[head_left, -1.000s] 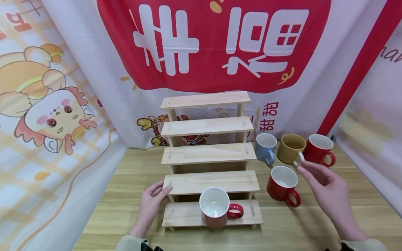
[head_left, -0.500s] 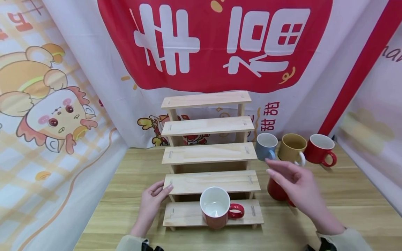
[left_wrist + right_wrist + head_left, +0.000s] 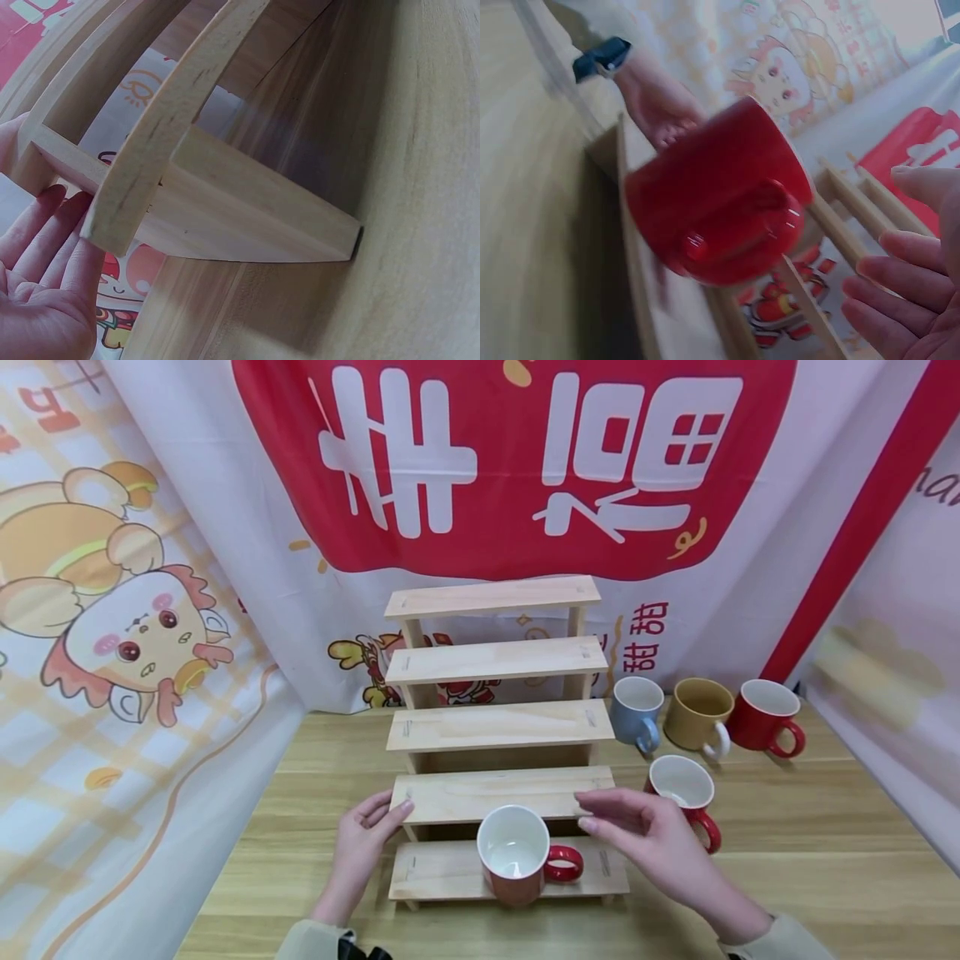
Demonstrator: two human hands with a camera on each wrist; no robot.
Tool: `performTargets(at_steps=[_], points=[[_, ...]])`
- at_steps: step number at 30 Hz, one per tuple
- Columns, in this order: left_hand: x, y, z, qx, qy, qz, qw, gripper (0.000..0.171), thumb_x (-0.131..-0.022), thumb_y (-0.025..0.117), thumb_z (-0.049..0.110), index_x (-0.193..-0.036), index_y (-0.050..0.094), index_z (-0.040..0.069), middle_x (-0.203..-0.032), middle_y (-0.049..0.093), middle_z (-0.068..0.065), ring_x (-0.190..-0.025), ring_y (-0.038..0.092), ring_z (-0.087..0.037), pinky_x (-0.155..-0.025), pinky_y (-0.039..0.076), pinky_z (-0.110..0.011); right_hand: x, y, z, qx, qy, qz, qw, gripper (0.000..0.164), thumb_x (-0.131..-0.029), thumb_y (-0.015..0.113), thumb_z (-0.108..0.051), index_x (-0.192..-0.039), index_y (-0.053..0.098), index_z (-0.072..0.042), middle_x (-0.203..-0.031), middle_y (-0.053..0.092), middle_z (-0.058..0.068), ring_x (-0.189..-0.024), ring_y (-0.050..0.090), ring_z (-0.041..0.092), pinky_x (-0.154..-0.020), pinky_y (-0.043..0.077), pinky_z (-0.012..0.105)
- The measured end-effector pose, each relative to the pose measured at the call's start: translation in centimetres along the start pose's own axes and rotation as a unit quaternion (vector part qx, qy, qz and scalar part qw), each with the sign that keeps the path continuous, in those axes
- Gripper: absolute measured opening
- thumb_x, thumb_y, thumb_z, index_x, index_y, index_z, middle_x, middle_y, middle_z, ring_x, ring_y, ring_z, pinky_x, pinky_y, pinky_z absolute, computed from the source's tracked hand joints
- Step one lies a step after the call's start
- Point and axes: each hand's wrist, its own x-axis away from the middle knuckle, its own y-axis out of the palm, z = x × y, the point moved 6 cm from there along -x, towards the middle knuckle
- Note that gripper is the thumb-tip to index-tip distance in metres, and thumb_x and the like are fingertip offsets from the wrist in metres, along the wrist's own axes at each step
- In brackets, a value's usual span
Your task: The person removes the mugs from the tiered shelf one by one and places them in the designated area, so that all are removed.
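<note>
A stepped wooden rack (image 3: 498,724) stands in the middle of the head view. My left hand (image 3: 365,837) holds its left side at the second step from the bottom, thumb over the board's end; the left wrist view shows the fingers (image 3: 56,259) against the wood. On the lowest step sits a red mug (image 3: 516,881), white inside, its handle pointing right. My right hand (image 3: 660,843) hovers to the right of that mug, thumb and fingers apart, holding nothing. In the right wrist view the red mug (image 3: 712,180) is apart from the fingers.
Right of the rack, on the wooden table (image 3: 847,810), stand a light-blue mug (image 3: 628,727), a tan mug (image 3: 686,727), a red mug (image 3: 750,731) and, nearer, another red mug (image 3: 686,802) partly behind my right hand. Printed cloth (image 3: 510,485) hangs behind and at both sides.
My right hand has moved left from beside the tan mug's handle, passing over the nearer red mug, toward the mug on the rack. My left hand stays on the rack.
</note>
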Motion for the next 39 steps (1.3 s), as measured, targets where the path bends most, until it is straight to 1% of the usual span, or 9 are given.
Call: performTargets(at_steps=[4,10,16,18,23,27,31,35,39], points=[[0.0,0.0,-0.1,0.0,-0.002,-0.001,1.0,0.053,-0.087,0.083,0.017,-0.13,0.062,-0.005,-0.125,0.066,-0.024,-0.103,0.07,-0.016,-0.089,0.057,-0.028,0.5,1.7,0.7,-0.018,0.015,-0.042,0.999,0.033,-0.092,0.079,-0.027,-0.118,0.074,-0.008,-0.115,0.073,0.008,-0.1,0.071,0.017,-0.086,0.058,0.027],[0.0,0.0,0.0,-0.006,-0.004,-0.002,1.0,0.054,-0.087,0.084,0.02,-0.13,0.062,-0.005,-0.126,0.066,-0.024,-0.106,0.069,-0.018,-0.09,0.057,-0.028,0.7,3.6,1.7,-0.057,-0.005,-0.075,0.996,0.025,-0.094,0.077,-0.02,-0.113,0.075,-0.004,-0.109,0.075,0.008,-0.097,0.072,0.02,-0.085,0.059,0.029],[-0.1,0.0,0.0,-0.005,-0.006,-0.004,1.0,0.055,-0.087,0.084,0.021,-0.13,0.062,-0.004,-0.126,0.066,-0.023,-0.106,0.069,-0.018,-0.09,0.057,-0.028,1.0,4.5,2.7,-0.049,0.02,-0.073,0.996,0.021,-0.093,0.077,-0.023,-0.11,0.077,-0.01,-0.102,0.076,-0.001,-0.093,0.072,0.017,-0.082,0.06,0.027],[0.0,0.0,0.1,-0.004,-0.004,-0.004,1.0,0.055,-0.087,0.084,0.021,-0.13,0.062,-0.004,-0.126,0.066,-0.023,-0.105,0.069,-0.018,-0.09,0.057,-0.027,1.1,4.7,3.0,-0.044,0.037,-0.07,0.996,0.022,-0.094,0.077,-0.025,-0.11,0.077,-0.01,-0.102,0.076,-0.002,-0.093,0.072,0.016,-0.081,0.059,0.026],[0.1,0.0,0.0,-0.003,-0.001,-0.006,1.0,0.054,-0.087,0.084,0.02,-0.13,0.062,-0.005,-0.127,0.065,-0.024,-0.108,0.069,-0.02,-0.09,0.056,-0.027,1.3,4.9,3.5,-0.05,0.056,-0.066,0.995,0.022,-0.094,0.076,-0.026,-0.108,0.077,-0.008,-0.101,0.076,0.001,-0.093,0.071,0.019,-0.08,0.06,0.027],[0.0,0.1,-0.1,-0.006,-0.003,-0.011,0.9999,0.057,-0.086,0.084,0.023,-0.131,0.061,-0.003,-0.129,0.065,-0.023,-0.11,0.068,-0.021,-0.092,0.056,-0.026,1.5,5.0,3.7,-0.069,0.063,-0.063,0.994,0.025,-0.095,0.075,-0.025,-0.109,0.076,-0.005,-0.103,0.076,0.006,-0.093,0.072,0.021,-0.078,0.061,0.03],[0.0,0.1,-0.1,-0.004,-0.003,-0.011,0.9999,0.056,-0.087,0.084,0.022,-0.131,0.062,-0.003,-0.127,0.066,-0.023,-0.107,0.069,-0.018,-0.091,0.056,-0.027,1.6,5.1,3.8,-0.086,0.064,-0.062,0.992,0.025,-0.096,0.074,-0.023,-0.111,0.075,-0.003,-0.105,0.075,0.008,-0.095,0.072,0.023,-0.079,0.061,0.031],[0.0,-0.1,-0.1,-0.005,-0.006,-0.005,1.0,0.054,-0.087,0.084,0.02,-0.13,0.062,-0.004,-0.126,0.066,-0.023,-0.103,0.07,-0.015,-0.09,0.057,-0.027,1.6,5.0,3.9,-0.08,0.055,-0.059,0.994,0.023,-0.096,0.074,-0.023,-0.11,0.076,-0.005,-0.106,0.075,0.006,-0.096,0.072,0.021,-0.081,0.061,0.029],[0.0,0.0,0.0,-0.01,-0.008,-0.008,0.9999,0.057,-0.086,0.084,0.024,-0.131,0.061,-0.003,-0.128,0.066,-0.023,-0.108,0.068,-0.018,-0.091,0.056,-0.026,1.5,4.8,3.9,-0.063,0.054,-0.052,0.995,0.022,-0.096,0.074,-0.024,-0.109,0.077,-0.007,-0.105,0.076,0.003,-0.096,0.071,0.019,-0.081,0.06,0.027]])
